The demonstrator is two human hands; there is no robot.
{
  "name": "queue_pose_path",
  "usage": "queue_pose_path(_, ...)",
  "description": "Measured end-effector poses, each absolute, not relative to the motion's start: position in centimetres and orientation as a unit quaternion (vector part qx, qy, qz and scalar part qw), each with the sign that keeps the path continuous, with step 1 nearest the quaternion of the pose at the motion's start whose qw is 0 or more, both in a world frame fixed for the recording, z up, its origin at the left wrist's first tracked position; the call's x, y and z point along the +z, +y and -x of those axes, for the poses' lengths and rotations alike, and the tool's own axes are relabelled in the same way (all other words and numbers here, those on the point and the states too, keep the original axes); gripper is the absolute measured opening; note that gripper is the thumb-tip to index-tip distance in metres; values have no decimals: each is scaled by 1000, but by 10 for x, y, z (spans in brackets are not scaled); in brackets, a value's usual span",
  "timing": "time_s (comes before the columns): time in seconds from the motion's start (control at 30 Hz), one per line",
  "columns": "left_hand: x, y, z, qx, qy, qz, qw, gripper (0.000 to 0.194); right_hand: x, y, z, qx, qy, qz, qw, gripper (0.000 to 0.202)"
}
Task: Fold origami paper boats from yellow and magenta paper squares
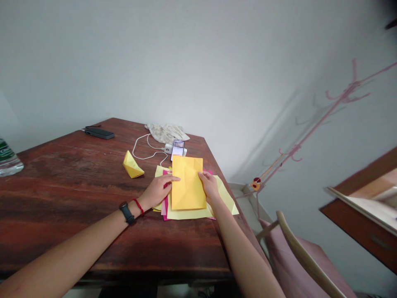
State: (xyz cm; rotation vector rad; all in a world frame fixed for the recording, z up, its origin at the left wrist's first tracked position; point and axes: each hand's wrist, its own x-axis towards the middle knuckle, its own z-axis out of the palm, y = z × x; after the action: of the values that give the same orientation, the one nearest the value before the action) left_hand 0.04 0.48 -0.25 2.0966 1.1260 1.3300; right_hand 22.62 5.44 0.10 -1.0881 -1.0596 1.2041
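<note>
Wall: pale, behind everything.

Table: dark reddish wood. Right edge runs close beside the papers, giving the right elbow less support; more tabletop extends left and toward the body, the better side for turning or sliding paper.

Coat rack and chair: pink, off the right edge; outward swings of the right arm best kept short.

Loose papers: overlapping pile, pale yellow and pink, uneven footing for pressing a crease.

Cloth: crumpled, far edge.

Yellow sheet: one, upright oblong, faint creases, over the pile between both hands. Best handled by matched light pressure at the sides, corners squared, existing creases followed.

Right hand: pinching the right side, thumb in front.

Left hand: fingertips on the left side, forefinger extended; whether it grips cannot be told.

Bottle: clear, far left.

Dark device: lying left, toward the back.

Folded yellow paper: pointed, left of the pile, near the left hand; elbow room there wants care.

Phone: screen lit, just beyond the sheet's top edge.

Cable: white, looped; best not snagged.
</note>
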Motion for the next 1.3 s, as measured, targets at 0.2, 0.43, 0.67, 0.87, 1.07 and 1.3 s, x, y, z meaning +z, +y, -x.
queue_pose_path(0.2,-2,3,0,462,392,-770,201,35,1,54,-226,533,-450,455,554,31)
queue_pose_path(0.43,-1,1,-2,440,386,-780,222,40,1,53,-226,541,-457,455,540,31)
queue_pose_path(0.67,-7,4,-3,404,391,-798,218,47,2,52,-226,551,-464,455,523,30)
queue_pose_path(0.87,-7,3,-3,392,398,-800,219,45,3,51,-226,555,-466,457,516,28)
queue_pose_path(1.07,-5,-2,-5,400,380,-796,248,47,5,49,-224,551,-471,455,517,27)
queue_pose_path(1.3,-1,0,-1,432,382,-779,248,28,7,52,-226,518,-488,484,509,30)
